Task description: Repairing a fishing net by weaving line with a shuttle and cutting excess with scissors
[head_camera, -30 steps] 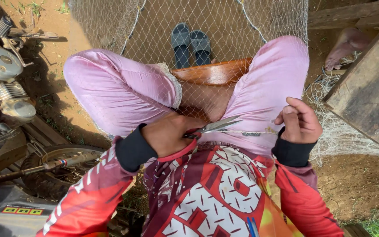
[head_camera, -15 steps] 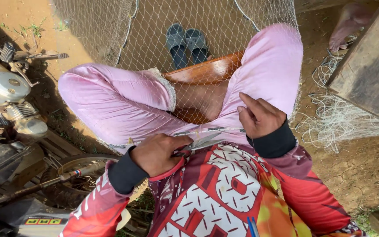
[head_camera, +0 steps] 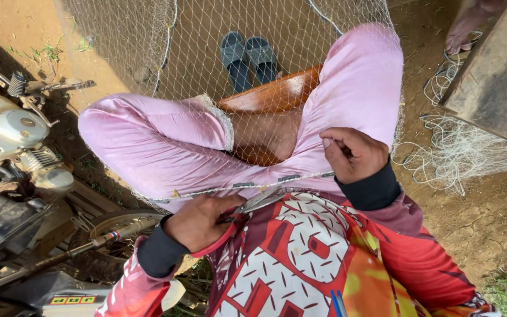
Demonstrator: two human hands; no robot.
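I sit cross-legged in pink trousers with a fine fishing net draped over my lap. Its edge line, strung with small weights, runs across my thighs between my hands. My left hand is closed around a slim metal tool whose tip points toward the line. My right hand pinches the edge line at its right end, fingers curled shut on it.
A motorcycle stands close on the left, with a metal rod below it. A pair of dark sandals lies under the net ahead. A wooden plank and a tangled heap of netting are on the right. A brown wooden seat is under my legs.
My left hand has dropped lower and to the left with the tool. My right hand has shifted left along the edge line, which now stretches between both hands.
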